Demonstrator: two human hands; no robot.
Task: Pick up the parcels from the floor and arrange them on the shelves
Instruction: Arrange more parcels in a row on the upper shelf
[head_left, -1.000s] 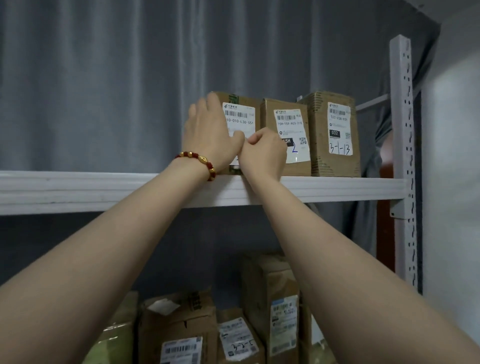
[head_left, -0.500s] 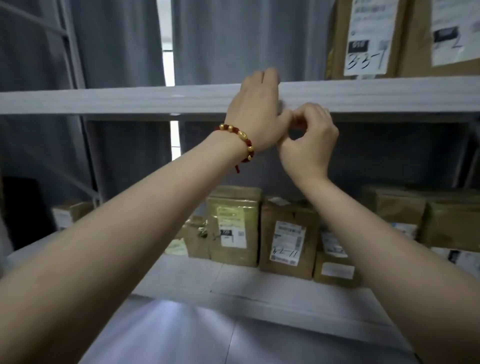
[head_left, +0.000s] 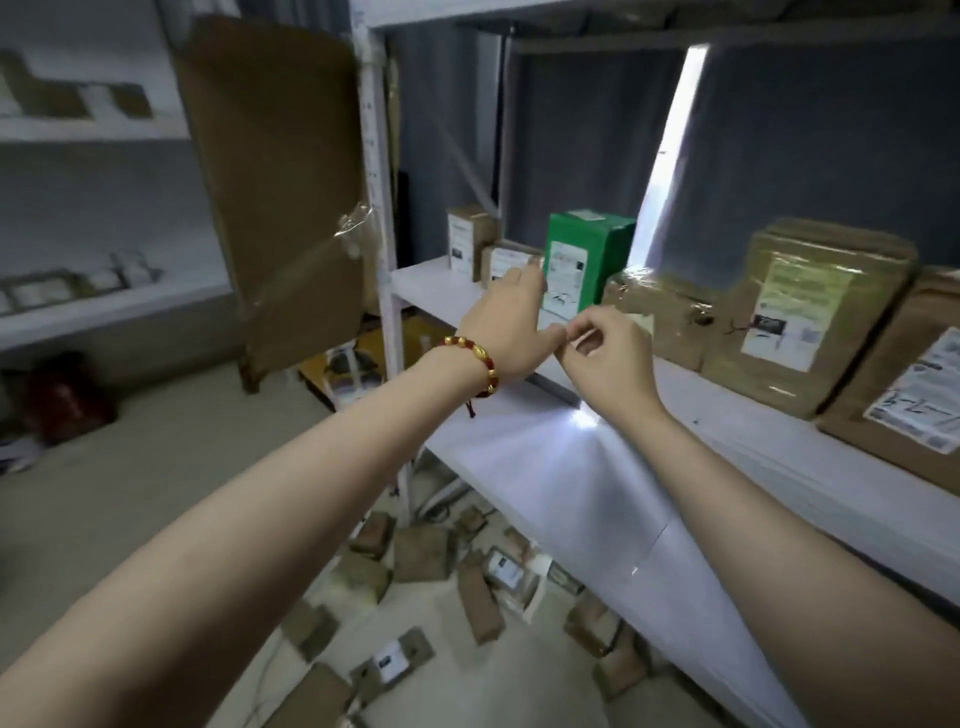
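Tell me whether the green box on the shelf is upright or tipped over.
Upright: the green box stands on its narrow base on the white shelf, taller than wide, its white label facing forward.

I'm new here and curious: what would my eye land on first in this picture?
The left hand and right hand meet mid-frame before a white shelf, a red-and-gold bead bracelet on the left wrist. Just behind them a green box stands out among brown parcels on the shelf. Below, loose parcels lie scattered on the floor.
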